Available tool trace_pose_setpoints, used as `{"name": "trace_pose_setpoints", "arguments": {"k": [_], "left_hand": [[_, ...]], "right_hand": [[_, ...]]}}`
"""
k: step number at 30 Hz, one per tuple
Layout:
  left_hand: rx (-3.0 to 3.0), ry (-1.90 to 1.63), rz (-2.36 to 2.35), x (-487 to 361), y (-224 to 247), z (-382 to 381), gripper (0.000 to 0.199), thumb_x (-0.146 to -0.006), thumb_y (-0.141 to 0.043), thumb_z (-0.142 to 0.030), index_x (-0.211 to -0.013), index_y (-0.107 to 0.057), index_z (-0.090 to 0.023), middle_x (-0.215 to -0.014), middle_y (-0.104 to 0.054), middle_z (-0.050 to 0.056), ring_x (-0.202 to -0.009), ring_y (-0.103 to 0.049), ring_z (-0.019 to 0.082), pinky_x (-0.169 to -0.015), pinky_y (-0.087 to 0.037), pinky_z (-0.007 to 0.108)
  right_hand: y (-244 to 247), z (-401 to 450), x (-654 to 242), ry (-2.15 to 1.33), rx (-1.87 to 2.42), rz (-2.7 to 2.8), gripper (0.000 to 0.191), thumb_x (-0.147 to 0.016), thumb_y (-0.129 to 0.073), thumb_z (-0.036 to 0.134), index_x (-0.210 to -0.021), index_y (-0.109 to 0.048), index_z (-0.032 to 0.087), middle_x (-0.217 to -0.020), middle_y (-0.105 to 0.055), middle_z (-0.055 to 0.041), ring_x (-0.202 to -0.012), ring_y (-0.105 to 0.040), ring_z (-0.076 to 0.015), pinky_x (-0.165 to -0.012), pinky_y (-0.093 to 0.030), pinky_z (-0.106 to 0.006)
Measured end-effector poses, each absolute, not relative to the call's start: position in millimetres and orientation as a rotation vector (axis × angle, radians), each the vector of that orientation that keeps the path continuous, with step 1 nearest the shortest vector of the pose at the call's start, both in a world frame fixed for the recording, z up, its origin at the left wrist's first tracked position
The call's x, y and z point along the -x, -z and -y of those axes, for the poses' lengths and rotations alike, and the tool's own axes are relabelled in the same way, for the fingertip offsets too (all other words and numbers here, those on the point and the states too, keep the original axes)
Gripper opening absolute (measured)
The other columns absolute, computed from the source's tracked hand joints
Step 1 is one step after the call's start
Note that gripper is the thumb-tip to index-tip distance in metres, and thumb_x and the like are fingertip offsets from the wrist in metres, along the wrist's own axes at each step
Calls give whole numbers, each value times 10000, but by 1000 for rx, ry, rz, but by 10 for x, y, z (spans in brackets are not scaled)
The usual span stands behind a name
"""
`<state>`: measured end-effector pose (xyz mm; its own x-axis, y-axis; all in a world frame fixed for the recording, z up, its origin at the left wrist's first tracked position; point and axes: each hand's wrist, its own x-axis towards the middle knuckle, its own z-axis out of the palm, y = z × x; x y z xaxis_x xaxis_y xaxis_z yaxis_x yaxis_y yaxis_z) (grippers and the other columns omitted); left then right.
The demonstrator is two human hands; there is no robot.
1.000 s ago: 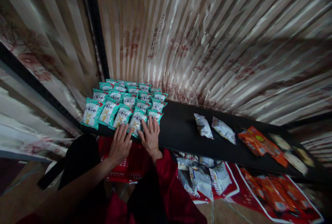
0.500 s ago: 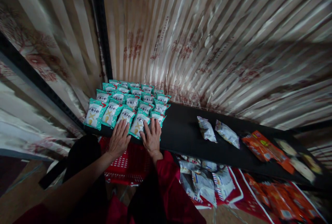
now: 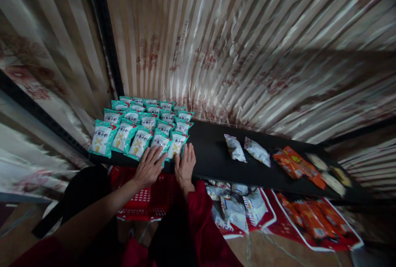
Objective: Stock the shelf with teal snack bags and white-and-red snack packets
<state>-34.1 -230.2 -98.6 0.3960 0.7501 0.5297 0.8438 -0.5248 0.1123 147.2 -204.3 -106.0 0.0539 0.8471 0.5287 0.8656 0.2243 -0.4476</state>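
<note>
Crimson cloth wraps the right forearm as a loose sleeve (image 3: 202,213), while the left forearm is bare. Before the shelf and a little below it sits a red plastic basket (image 3: 159,188), its wall pierced by small, neat holes. Lower than the shelf, toward its right end, red trays with white rims (image 3: 269,211) hold crinkled silvery packets (image 3: 235,213) and glossy lower orange packets (image 3: 312,217).

At the shelf's front edge lie both hands, unclenched, fingers extended. The left hand (image 3: 150,167) lays its fingers over the lower part of a front-row packet; the right hand (image 3: 185,167) stands along the right side of the end packet, thumb at its lower front. These teal packets (image 3: 140,142) fill the shelf's left end in close rows: puffy pillow shapes of shiny film, white-fronted, dark lettering above yellow shapes, tilted back.

Matte black and flat, the shelf (image 3: 207,151) runs on to the right, bearing two plump white packets (image 3: 257,151), then flat orange packets (image 3: 298,166) and pale oval pieces (image 3: 332,183), too blurred to identify. Behind the shelf rise a dark post (image 3: 107,32) and a pleated, satiny curtain (image 3: 198,24) with reddish floral prints.
</note>
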Motion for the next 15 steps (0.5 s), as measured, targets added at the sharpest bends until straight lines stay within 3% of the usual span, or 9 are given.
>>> {"name": "trace_pose_setpoints", "arguments": {"k": [4,8,15], "left_hand": [[2481,782,1432,294,1008,2258,548,-904,-462,-297,-1434,-338,-236,-1521,-286,78,-1419,-199,254,-1166,-134,474],[2479,768,1444,282,1007,2268,515,-913,-450,-290,-1418,-371,-225,-1510,-311,88,-1421,-193,255,-1163,-138,477],[2442,804,1414,243,997,2286,535,-895,-485,-301,-1415,-376,-235,-1519,-287,97,-1418,-198,278,-1155,-161,490]], "right_hand": [[1088,2034,-1485,-21,1584,1810,494,-965,-309,362,-1407,-383,154,-1447,-401,-158,-1365,-299,-269,-1065,-296,-508],[1092,2024,-1466,-42,1611,1808,492,-968,-301,372,-1383,-424,140,-1430,-427,-154,-1348,-327,-262,-1062,-310,-466],[1063,2031,-1478,-129,1618,1756,561,-955,-320,420,-1429,-340,121,-1413,-451,-143,-1325,-357,-253,-1058,-339,-430]]}}
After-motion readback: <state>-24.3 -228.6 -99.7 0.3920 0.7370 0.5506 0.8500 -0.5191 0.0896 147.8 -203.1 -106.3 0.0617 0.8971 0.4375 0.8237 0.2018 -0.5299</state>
